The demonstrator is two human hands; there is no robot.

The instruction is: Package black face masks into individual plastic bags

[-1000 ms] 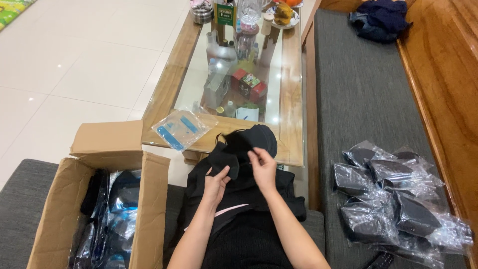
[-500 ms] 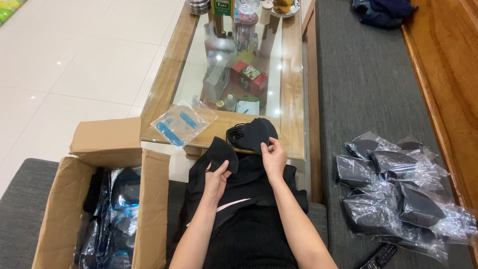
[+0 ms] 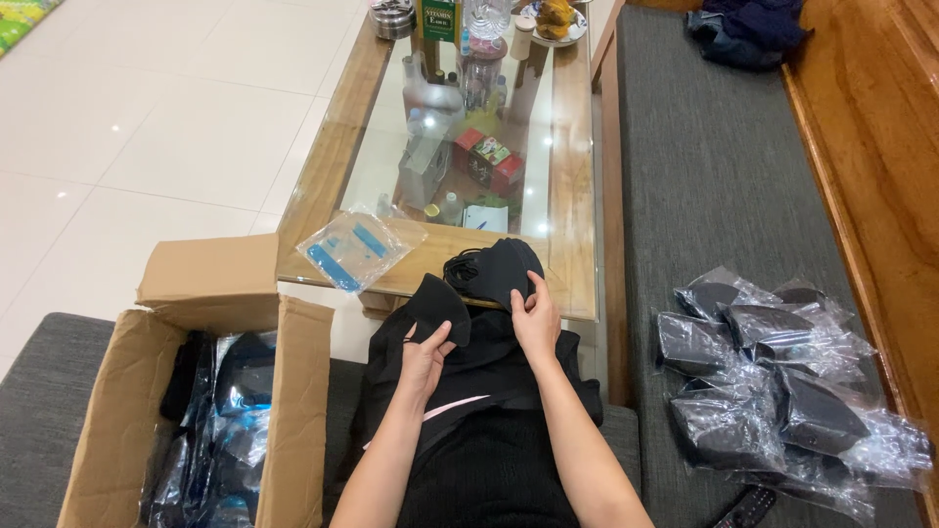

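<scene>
black fabric face masks [image 3: 494, 274] at the near edge of the glass-topped wooden table [image 3: 572, 196].
left hand [image 3: 423, 354] pinches one folded black mask [image 3: 438, 305] over the lap; right hand [image 3: 536, 318] fingers curl on the stack. open cardboard box [image 3: 127, 430] left, clear-bagged masks [image 3: 773, 391] right.
</scene>
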